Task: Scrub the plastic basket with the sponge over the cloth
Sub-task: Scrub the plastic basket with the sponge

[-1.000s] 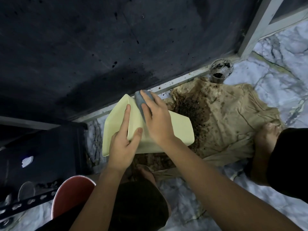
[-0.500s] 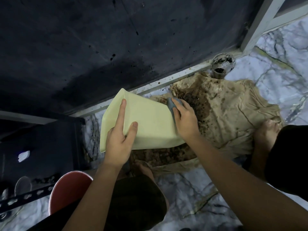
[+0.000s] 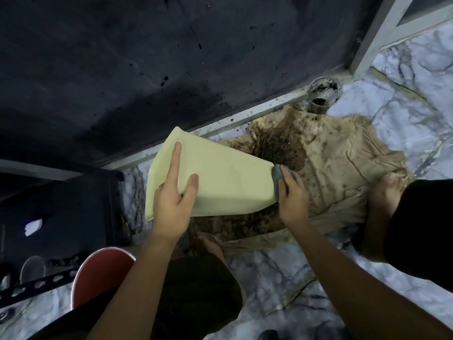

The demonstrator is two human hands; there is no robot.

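Note:
A pale yellow plastic basket (image 3: 220, 177) lies tilted on its side above a stained tan cloth (image 3: 338, 173) spread on the floor. My left hand (image 3: 171, 200) grips the basket's near left side, index finger stretched along its wall. My right hand (image 3: 291, 192) presses a grey sponge (image 3: 276, 175) against the basket's right end, which is its base. Dark dirt covers the cloth under and beyond the basket.
A dark wall (image 3: 147, 57) with a metal rail runs behind. A dirty clear cup (image 3: 323, 94) stands at the cloth's far edge. A red bucket (image 3: 98, 276) sits near left, a dark box (image 3: 61, 212) beside it. My feet rest on the marble floor (image 3: 282, 278).
My right hand slid the sponge from the basket's upper left edge across its wall to the right end. The basket's open side swung left and up.

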